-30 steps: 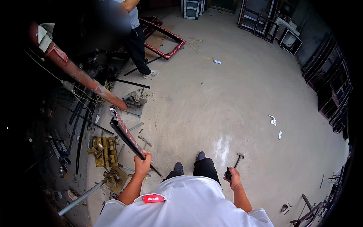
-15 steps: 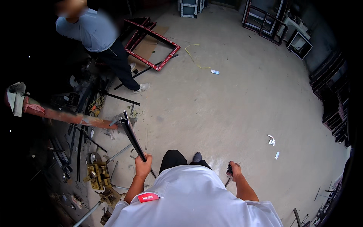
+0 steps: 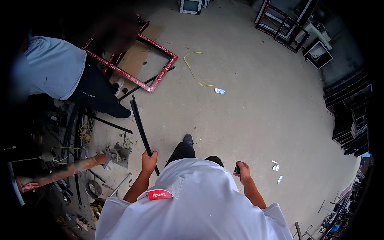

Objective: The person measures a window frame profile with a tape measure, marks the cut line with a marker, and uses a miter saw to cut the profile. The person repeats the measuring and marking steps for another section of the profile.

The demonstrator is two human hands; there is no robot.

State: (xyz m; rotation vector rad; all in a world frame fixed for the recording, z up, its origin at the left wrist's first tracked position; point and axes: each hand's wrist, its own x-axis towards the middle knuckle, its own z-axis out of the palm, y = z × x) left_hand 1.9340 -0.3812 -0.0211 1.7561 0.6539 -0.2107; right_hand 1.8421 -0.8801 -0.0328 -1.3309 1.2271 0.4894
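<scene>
My left hand point(image 3: 149, 161) is closed around a long black frame profile point(image 3: 140, 125), which slants upward and away from the fist, with its lower end passing down beside my leg. Low on the right, my right hand point(image 3: 243, 172) has its fingers wrapped around a small black object point(image 3: 237, 169) whose kind I cannot make out. Both arms hang apart at my sides.
A co-worker point(image 3: 60, 68) bends at the far left beside a red-taped frame point(image 3: 162, 76). Nearer stand a rusty pipe point(image 3: 76, 168) and scattered bars. Yellow strap point(image 3: 190, 68) and a small packet point(image 3: 219, 91) lie on the floor. Dark frames point(image 3: 348, 116) lean along the right.
I have stepped forward, so the pipe and machine parts slide back at left. The profile has swung more upright in my left hand. The co-worker has bent over toward the frame.
</scene>
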